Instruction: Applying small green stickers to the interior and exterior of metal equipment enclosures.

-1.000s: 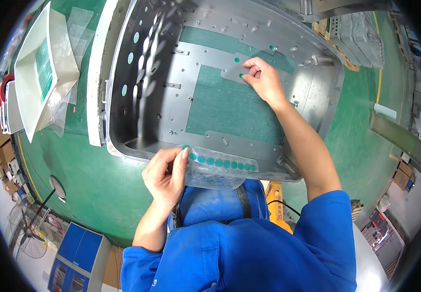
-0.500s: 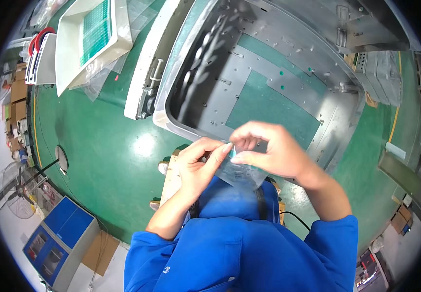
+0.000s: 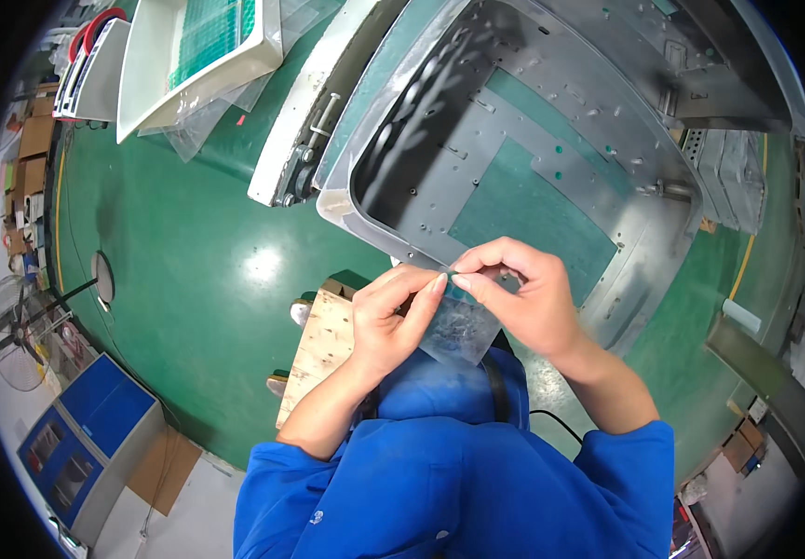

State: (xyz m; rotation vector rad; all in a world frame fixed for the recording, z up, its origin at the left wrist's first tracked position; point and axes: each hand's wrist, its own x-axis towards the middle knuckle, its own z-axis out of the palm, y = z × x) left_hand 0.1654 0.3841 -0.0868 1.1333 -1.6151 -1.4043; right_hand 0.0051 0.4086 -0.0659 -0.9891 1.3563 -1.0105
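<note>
A small clear plastic bag [image 3: 459, 332] hangs above my lap, with greyish contents too blurred to make out. My left hand [image 3: 393, 312] pinches its upper edge between thumb and forefinger. My right hand [image 3: 525, 296] is closed on the same edge just beside it, thumb and forefinger together, the fingertips of both hands almost meeting. Just beyond my hands stands a large grey metal housing [image 3: 337, 207], open towards me, with holes and studs in its inner panel and green floor showing through a cutout.
A white plastic bin [image 3: 267, 61] holding a green gridded sheet stands at the far left. Near it is a thick white panel [image 3: 277, 168] with metal fittings. A wooden board [image 3: 318, 345] lies beneath me. Left stand a fan [image 3: 19, 340] and a blue-topped cabinet [image 3: 109, 405].
My right hand has come in to the left and closed its thumb and forefinger on the bag's edge. The view has shifted, so the housing appears slightly further right.
</note>
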